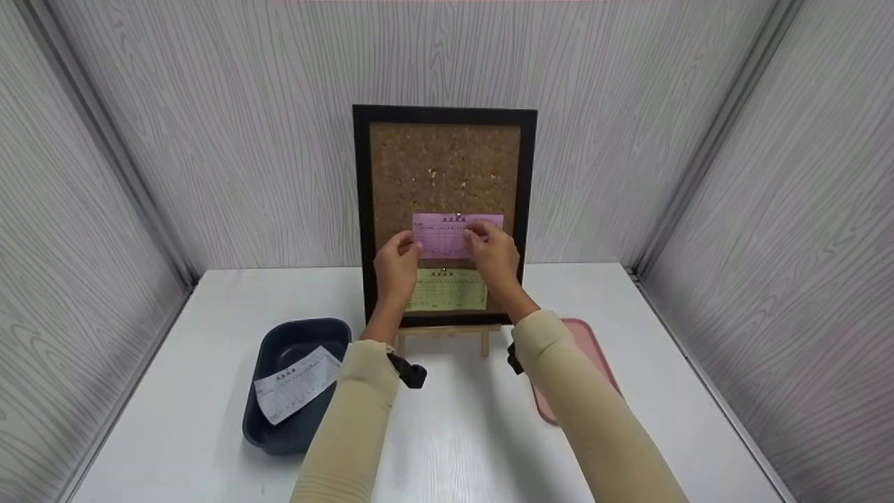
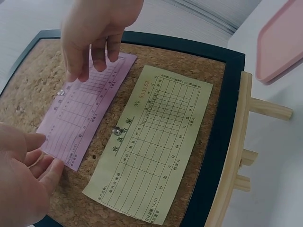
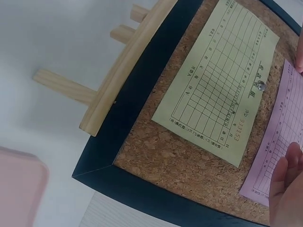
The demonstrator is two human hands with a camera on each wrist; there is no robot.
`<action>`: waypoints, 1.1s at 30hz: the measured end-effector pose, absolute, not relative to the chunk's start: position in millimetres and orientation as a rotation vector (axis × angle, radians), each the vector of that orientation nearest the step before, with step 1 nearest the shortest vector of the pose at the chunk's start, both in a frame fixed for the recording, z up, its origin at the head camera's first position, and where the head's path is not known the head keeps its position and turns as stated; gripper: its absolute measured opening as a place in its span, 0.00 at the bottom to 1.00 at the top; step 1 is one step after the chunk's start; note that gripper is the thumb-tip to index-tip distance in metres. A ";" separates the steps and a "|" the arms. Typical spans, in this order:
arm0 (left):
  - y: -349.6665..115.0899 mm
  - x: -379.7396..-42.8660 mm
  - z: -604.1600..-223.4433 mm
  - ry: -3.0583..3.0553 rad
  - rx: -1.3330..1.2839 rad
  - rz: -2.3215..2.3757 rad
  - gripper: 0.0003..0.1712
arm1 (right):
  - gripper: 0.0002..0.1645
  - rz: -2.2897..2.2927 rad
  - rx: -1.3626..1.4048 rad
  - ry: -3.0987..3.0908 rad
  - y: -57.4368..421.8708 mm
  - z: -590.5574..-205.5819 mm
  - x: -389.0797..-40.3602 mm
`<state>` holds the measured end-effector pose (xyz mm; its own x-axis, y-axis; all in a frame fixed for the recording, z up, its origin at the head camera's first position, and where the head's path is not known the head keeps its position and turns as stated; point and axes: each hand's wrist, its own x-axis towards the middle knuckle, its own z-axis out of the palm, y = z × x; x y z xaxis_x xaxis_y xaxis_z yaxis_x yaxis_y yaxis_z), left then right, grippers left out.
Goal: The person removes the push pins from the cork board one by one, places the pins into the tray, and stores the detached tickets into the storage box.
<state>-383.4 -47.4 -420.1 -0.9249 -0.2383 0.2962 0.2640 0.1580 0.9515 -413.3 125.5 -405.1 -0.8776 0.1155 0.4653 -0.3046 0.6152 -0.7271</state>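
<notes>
A pink receipt slip (image 1: 443, 241) lies against the cork board (image 1: 433, 150), with a small shiny pushpin (image 2: 60, 92) at its upper edge. My left hand (image 1: 397, 269) has its fingertips on the slip's left edge. Over the slip's right part is my right hand (image 1: 497, 255), its fingers loosely bent and the fingertips a little apart from the pin. Whether those fingertips touch the paper is hard to tell. Below hangs a yellow-green receipt slip (image 1: 447, 297), held by another shiny pushpin (image 2: 117, 131) at the middle of its top edge.
The black-framed board leans on a wooden easel (image 2: 232, 151). To the left stands a dark blue tray (image 1: 297, 436) with a white receipt slip (image 1: 297, 384) in it. A pink tray (image 1: 590, 342) sits on the right, partly behind my right sleeve.
</notes>
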 end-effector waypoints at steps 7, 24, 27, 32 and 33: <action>-47.9 -385.5 -421.4 -2.062 -0.017 -1.804 0.19 | 0.12 1.151 0.167 -2.384 119.6 -403.2 -420.6; -44.2 -390.6 -420.2 -2.003 0.021 -1.833 0.19 | 0.10 1.174 0.129 -2.332 112.6 -400.8 -427.7; -44.3 -392.1 -418.6 -2.004 0.031 -1.819 0.18 | 0.11 1.177 0.127 -2.336 111.7 -401.3 -427.8; -43.7 -396.5 -416.5 -2.030 0.024 -1.768 0.16 | 0.12 1.181 0.107 -2.318 109.3 -400.3 -427.9; -43.7 -397.4 -416.1 -2.033 0.022 -1.758 0.15 | 0.12 1.178 0.101 -2.315 108.7 -399.7 -427.8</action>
<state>-397.4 -43.7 -416.1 -0.8986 -0.2988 0.3213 0.2749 0.1873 0.9431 -427.8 108.7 -399.7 -0.8536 0.1701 0.4923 -0.2980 0.6158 -0.7294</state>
